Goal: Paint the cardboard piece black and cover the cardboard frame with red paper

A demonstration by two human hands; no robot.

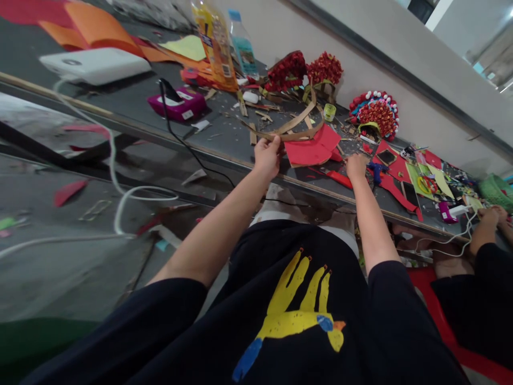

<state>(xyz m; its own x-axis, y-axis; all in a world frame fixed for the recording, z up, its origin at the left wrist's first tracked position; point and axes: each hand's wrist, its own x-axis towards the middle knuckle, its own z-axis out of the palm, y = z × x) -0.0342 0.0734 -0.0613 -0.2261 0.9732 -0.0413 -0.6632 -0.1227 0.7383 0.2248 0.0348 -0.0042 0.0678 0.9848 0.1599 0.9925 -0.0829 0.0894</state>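
My left hand (267, 156) pinches a brown cardboard strip (298, 137) that curves in a loop above the table's edge. Under and behind the strip lies a red sheet (312, 149). Farther right, my right hand (357, 163) rests low over the table, just left of a blue glue gun (377, 172); its fingers are too small and blurred to show whether they hold anything. Red-handled scissors (339, 178) lie between my two hands, near the front edge.
The dark table (228, 140) bears cardboard scraps, an orange bottle (216, 48), a blue-capped bottle (243, 51), a purple power socket (177, 104), a white box (96, 65) and red decorated pieces (374, 115). Another person's hand (489, 218) is at the far right.
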